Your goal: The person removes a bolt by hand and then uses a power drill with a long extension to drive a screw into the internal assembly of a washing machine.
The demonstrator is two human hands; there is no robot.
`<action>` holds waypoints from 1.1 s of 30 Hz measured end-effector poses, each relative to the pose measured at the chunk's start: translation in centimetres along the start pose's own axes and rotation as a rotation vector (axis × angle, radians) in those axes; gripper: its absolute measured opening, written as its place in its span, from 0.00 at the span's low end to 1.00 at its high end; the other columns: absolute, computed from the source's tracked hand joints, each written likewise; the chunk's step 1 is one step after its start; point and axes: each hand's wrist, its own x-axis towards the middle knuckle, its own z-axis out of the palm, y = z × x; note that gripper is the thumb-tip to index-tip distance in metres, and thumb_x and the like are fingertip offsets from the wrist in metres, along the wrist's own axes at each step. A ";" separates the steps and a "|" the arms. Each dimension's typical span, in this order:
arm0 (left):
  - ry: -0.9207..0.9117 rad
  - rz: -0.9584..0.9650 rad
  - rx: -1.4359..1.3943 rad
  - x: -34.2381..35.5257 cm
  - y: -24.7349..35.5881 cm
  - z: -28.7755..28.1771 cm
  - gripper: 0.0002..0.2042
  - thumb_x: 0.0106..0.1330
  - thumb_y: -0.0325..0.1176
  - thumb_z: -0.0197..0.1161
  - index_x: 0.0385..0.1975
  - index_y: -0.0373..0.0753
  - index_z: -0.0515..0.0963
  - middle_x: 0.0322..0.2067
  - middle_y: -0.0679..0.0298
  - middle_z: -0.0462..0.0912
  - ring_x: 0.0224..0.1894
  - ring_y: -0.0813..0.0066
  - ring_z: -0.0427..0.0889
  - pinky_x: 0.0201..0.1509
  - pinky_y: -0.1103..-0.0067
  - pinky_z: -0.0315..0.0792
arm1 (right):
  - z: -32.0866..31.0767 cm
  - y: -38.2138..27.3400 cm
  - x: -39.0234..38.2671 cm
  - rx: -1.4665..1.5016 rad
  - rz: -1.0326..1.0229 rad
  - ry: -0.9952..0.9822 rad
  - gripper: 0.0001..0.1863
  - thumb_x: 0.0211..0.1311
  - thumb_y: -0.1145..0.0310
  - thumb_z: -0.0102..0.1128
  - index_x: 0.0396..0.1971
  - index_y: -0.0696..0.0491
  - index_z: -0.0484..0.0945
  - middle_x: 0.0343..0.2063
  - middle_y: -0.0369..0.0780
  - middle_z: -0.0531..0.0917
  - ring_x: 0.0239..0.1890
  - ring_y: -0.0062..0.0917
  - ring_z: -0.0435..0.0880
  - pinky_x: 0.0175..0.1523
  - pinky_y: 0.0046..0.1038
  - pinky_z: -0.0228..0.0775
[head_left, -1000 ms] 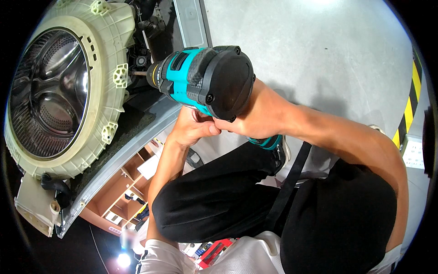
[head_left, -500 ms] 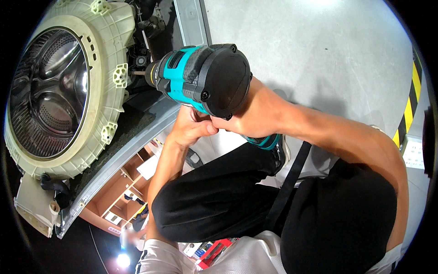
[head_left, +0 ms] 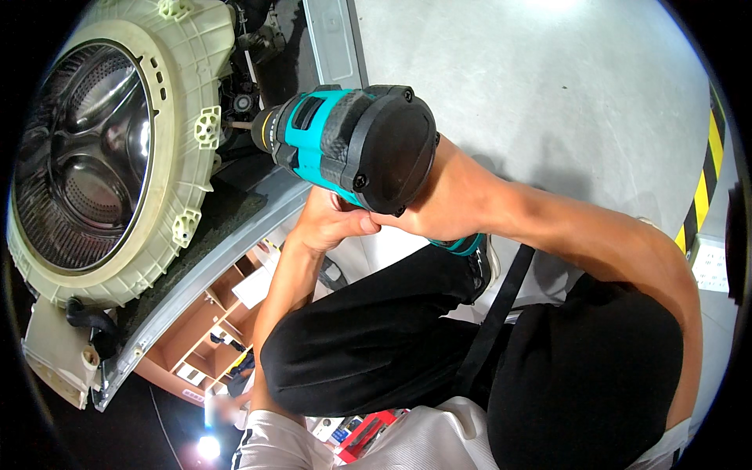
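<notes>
A teal and black cordless drill [head_left: 352, 149] fills the upper middle, its rear end facing me. My right hand [head_left: 442, 196] is wrapped round its grip, which is mostly hidden. Just below the drill body, my left hand [head_left: 333, 223] closes against the grip, thumb lying beside the right hand; its other fingers are hidden. From the chuck a thin bit [head_left: 240, 124] points left at a cream plastic lug [head_left: 207, 128] on the rim of a washing machine tub [head_left: 176, 157]. Whether the tip touches anything there cannot be made out. Inside the tub's ring sits a shiny steel drum [head_left: 90, 157].
A grey metal cabinet edge [head_left: 227, 247] runs diagonally below the tub, with a black hose [head_left: 88, 315] at its lower end. Wooden shelving [head_left: 207, 333] stands beyond it. My black-trousered knees [head_left: 368, 337] are bent beneath my arms. Yellow-black floor tape [head_left: 703, 176] lies at far right.
The drill has shifted slightly right and down, and both hands have moved along with it. The tub stays in nearly the same place.
</notes>
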 end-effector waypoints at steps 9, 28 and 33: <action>0.000 0.021 0.044 0.1 -0.3 -0.2 0.44 0.35 0.34 0.78 0.56 0.35 0.62 0.50 0.62 0.72 0.52 0.71 0.71 0.55 0.74 0.65 | 0.3 0.1 -0.1 -0.035 -0.004 -0.032 0.15 0.45 0.66 0.64 0.34 0.56 0.74 0.31 0.44 0.79 0.35 0.38 0.78 0.41 0.34 0.70; 0.027 -0.070 -0.025 -0.8 -0.4 -0.7 0.40 0.37 0.33 0.77 0.53 0.33 0.64 0.46 0.62 0.74 0.47 0.73 0.73 0.50 0.77 0.68 | 1.8 0.8 0.3 0.010 -0.102 0.141 0.10 0.45 0.64 0.55 0.26 0.54 0.77 0.25 0.47 0.80 0.31 0.43 0.78 0.36 0.36 0.71; 0.019 -0.148 -0.023 -0.9 -0.3 -1.0 0.41 0.37 0.33 0.77 0.55 0.34 0.62 0.48 0.62 0.73 0.48 0.72 0.73 0.52 0.77 0.67 | 1.1 0.7 0.1 -0.102 -0.054 -0.030 0.14 0.46 0.67 0.63 0.34 0.55 0.74 0.31 0.43 0.79 0.35 0.36 0.78 0.42 0.33 0.70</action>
